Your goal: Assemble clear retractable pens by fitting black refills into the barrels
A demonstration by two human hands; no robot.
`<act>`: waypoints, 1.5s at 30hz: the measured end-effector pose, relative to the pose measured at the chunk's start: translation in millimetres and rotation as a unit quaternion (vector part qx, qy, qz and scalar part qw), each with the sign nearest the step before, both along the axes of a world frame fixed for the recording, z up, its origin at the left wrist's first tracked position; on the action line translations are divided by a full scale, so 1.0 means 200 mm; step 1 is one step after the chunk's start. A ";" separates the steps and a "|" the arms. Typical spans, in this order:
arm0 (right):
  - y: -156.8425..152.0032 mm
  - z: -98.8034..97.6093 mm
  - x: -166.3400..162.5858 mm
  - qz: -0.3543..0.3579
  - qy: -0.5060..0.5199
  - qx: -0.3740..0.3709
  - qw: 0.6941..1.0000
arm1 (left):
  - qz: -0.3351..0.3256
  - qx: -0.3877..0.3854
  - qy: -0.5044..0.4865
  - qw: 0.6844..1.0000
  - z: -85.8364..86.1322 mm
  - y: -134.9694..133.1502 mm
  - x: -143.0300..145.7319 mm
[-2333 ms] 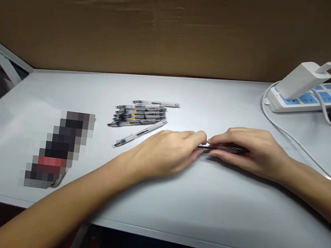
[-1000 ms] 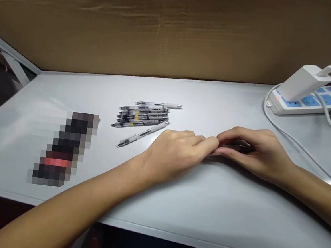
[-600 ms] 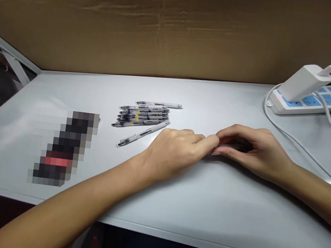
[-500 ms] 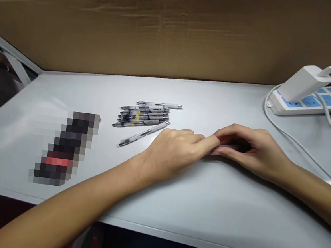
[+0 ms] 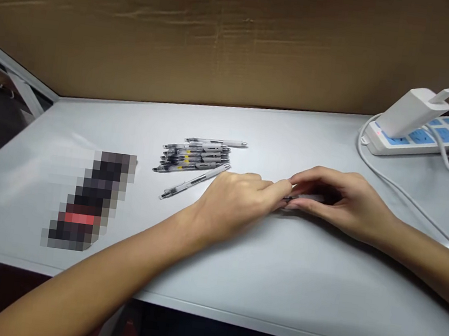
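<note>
Head cam view, fwiw: my R hand (image 5: 338, 204) has its grip clamped on a dark pen (image 5: 306, 197), which sits between both hands over the worktop (image 5: 276, 283). L hand (image 5: 236, 205) is curled in at the pen's tip, touching R fingers (image 5: 300, 178), but can't tell if that grip's actually closed on it. Just past L hand there's a loose pen (image 5: 196, 182), then a pile of pens (image 5: 193, 156). Further L, a pixelated bottle (image 5: 89, 200). Far R, a white charger (image 5: 413, 112) plugged into a power strip (image 5: 420, 136).

Pens (image 5: 193, 157) on desk (image 5: 295, 286), power strip (image 5: 416, 138) back right
</note>
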State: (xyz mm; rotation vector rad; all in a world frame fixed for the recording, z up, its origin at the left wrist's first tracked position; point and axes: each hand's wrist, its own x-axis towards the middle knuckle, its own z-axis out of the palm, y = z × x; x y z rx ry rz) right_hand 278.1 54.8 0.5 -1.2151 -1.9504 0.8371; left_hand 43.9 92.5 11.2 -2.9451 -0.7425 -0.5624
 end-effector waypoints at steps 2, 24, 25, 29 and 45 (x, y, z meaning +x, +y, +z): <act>0.00 0.00 0.00 -0.005 0.007 0.003 1.000 | -0.001 0.007 -0.004 1.000 0.00 0.00 0.00; -0.03 0.03 -0.04 -0.042 0.089 -0.054 0.994 | -0.050 0.008 0.005 0.999 0.03 -0.02 0.00; -0.03 0.03 -0.05 -0.045 0.092 -0.057 0.993 | -0.053 0.008 0.013 0.998 0.04 -0.02 0.00; -0.03 0.03 -0.06 -0.052 0.097 -0.065 0.992 | -0.053 0.028 0.011 0.998 0.04 -0.03 0.00; -0.02 0.03 -0.06 -0.026 0.059 -0.083 0.994 | -0.007 0.015 -0.048 0.999 0.00 -0.03 0.03</act>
